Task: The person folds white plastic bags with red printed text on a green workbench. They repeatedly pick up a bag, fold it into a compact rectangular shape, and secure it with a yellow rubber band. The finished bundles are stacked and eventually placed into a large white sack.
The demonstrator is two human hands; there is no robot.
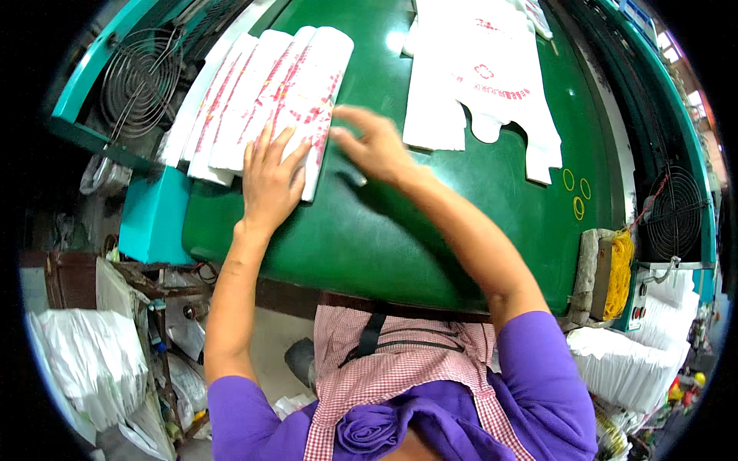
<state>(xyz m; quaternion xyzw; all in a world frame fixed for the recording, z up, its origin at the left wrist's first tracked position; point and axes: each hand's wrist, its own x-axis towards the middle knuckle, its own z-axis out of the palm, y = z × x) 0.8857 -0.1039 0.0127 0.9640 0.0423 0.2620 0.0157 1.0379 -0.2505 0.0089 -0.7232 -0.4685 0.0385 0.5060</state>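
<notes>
Several white plastic bags with red print, folded into long strips, lie overlapping as a bundle on the left of the green tabletop. Pressed on the near part of this bundle is my left hand, palm down with fingers spread. My right hand is at the bundle's right edge, its fingers stretched toward that edge and the thumb apart; I cannot tell whether the fingertips touch it. Farther right lies a flat stack of white vest-style plastic bags with red print, its handle cutouts toward me.
Yellow rubber bands lie near the table's right side, and a bunch of yellow bands hangs at its near right corner. Teal frames with round wire guards flank the table. White bag stacks stand at lower left and lower right.
</notes>
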